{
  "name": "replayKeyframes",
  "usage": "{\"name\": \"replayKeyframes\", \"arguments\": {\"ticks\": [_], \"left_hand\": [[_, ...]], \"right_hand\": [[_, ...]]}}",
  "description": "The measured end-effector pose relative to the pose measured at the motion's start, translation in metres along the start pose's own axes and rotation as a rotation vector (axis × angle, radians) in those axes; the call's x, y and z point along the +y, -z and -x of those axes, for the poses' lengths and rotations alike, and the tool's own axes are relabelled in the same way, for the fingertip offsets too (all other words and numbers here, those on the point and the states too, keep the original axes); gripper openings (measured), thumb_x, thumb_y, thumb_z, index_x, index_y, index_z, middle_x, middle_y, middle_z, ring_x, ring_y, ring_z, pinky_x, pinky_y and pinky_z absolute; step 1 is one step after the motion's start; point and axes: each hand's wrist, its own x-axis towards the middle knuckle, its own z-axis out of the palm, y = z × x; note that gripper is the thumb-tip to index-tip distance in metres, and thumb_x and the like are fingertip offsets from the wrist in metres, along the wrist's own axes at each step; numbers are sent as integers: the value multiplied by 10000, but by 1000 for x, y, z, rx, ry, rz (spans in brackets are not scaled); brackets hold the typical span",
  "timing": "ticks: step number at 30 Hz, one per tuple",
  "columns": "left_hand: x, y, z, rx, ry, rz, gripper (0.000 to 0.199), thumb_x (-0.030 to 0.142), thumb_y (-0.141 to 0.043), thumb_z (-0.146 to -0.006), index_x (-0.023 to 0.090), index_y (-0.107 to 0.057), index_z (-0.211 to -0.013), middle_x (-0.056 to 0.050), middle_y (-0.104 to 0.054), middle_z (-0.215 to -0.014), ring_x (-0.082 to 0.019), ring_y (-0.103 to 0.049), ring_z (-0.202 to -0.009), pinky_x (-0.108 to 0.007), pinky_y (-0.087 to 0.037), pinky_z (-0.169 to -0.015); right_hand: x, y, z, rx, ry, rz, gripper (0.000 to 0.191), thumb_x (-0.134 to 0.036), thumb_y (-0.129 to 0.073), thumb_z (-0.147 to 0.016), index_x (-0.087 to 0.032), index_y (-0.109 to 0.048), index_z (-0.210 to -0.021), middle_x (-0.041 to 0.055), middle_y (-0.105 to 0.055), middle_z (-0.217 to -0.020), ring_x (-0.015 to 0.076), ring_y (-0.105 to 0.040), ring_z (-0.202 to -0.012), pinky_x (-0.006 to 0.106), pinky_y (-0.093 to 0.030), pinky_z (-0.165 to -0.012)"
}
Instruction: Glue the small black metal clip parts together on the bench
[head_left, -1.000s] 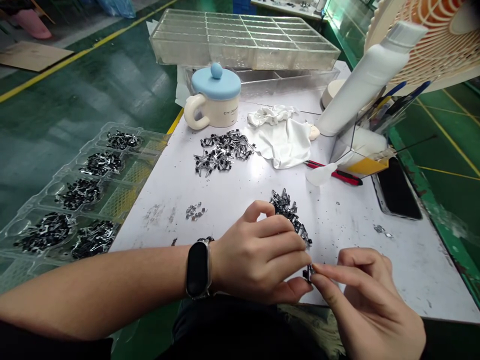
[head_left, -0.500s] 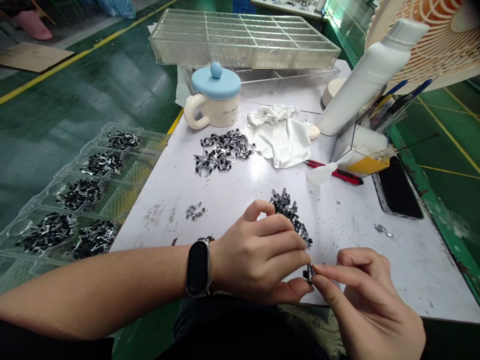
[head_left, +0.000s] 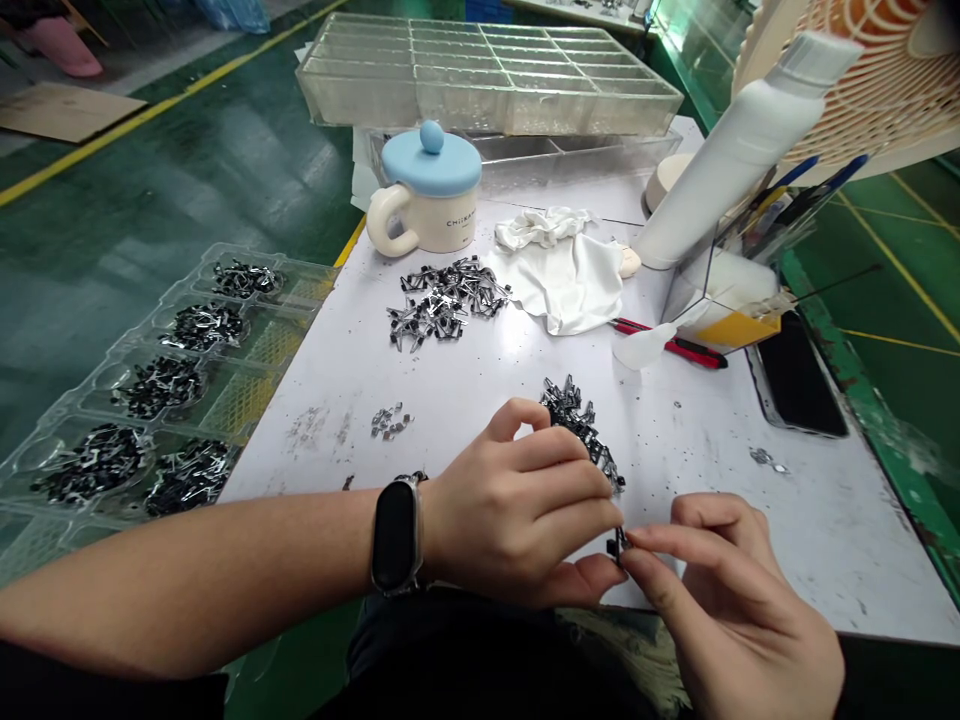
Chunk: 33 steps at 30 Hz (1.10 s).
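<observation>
Between my two hands, near the table's front edge, is a small black-and-silver part [head_left: 616, 546]. My left hand [head_left: 529, 510], with a dark-screened band on its wrist, grips one side between thumb and finger. From the right, my right hand [head_left: 739, 590] pinches the same part with thumb and forefinger. Just beyond my left fingers lies a pile of similar black-and-metal parts [head_left: 576, 420], partly covered by that hand. A second, looser pile of such parts [head_left: 448, 300] sits farther back. Tiny metal pieces [head_left: 391, 421] lie to the left.
Left of the table is a clear tray [head_left: 259, 395] of part heaps. At the back are a lidded mug [head_left: 442, 215], a white cloth [head_left: 562, 285] and a divided plastic box [head_left: 495, 100]. On the right are a white bottle [head_left: 739, 150], a red cutter [head_left: 694, 352], a phone [head_left: 801, 380] and a fan [head_left: 885, 100].
Almost nothing differs. My right hand has shifted very slightly to the left, and both hands still hold the small part at the same place.
</observation>
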Motion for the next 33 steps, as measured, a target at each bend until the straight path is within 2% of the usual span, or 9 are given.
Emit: {"name": "replayKeyframes", "arguments": {"ticks": [9,14,17,19,21,24,26,33], "left_hand": [[2,0,1,-18,34,41,242,383,-685,-737,156,-641,-809,19,-711,-793,-135,-573,-734,-369,-358,-762],[2,-1,0,-35,108,111,241,396,-683,-734,166,-635,-788,24,-708,-774,-131,-584,-735,-366,-364,-782],[1,-1,-1,-36,129,130,233,386,-689,-738,164,-639,-789,28,-704,-761,-133,-590,-736,-365,-364,-776],[2,-1,-1,-32,129,134,228,381,-693,-740,165,-640,-789,32,-701,-754,-131,-590,-734,-363,-361,-773],[3,0,-1,-33,120,130,227,379,-693,-739,165,-640,-789,29,-704,-759,-130,-590,-735,-361,-358,-774],[4,0,-1,-39,100,111,230,381,-692,-735,165,-641,-800,23,-709,-776,-131,-588,-738,-359,-355,-780],[4,0,-1,-46,89,104,235,383,-691,-733,165,-641,-803,23,-711,-783,-132,-585,-741,-362,-353,-780],[2,-1,-1,-39,58,83,211,355,-685,-735,162,-639,-808,28,-707,-786,-130,-571,-733,-365,-341,-766]], "right_hand": [[3,6,1,-106,-30,-79,148,-146,-621,-821,-248,-664,-920,53,-462,-875,138,-474,-857,234,-407,-618],[-2,6,2,-82,27,-45,203,-130,-620,-815,-268,-686,-949,46,-442,-866,130,-451,-832,247,-369,-621],[0,10,1,-17,-31,-66,191,-154,-610,-827,-272,-686,-956,47,-460,-906,131,-458,-850,255,-352,-638],[4,15,-1,-17,-84,-96,178,-193,-596,-844,-263,-671,-988,55,-479,-979,141,-475,-911,253,-365,-659],[8,20,-5,-102,-110,-87,168,-233,-587,-856,-254,-654,-1008,59,-487,-1050,157,-486,-997,253,-394,-720],[10,23,-12,-261,-73,2,175,-277,-587,-863,-271,-639,-1030,48,-499,-1093,170,-489,-1086,269,-406,-840],[9,22,-15,-325,-49,39,181,-294,-583,-867,-291,-628,-1042,38,-501,-1118,169,-488,-1112,272,-409,-855],[9,17,-14,-358,-114,-39,78,-301,-593,-861,-280,-632,-924,36,-503,-1124,184,-492,-1116,299,-420,-847]]}}
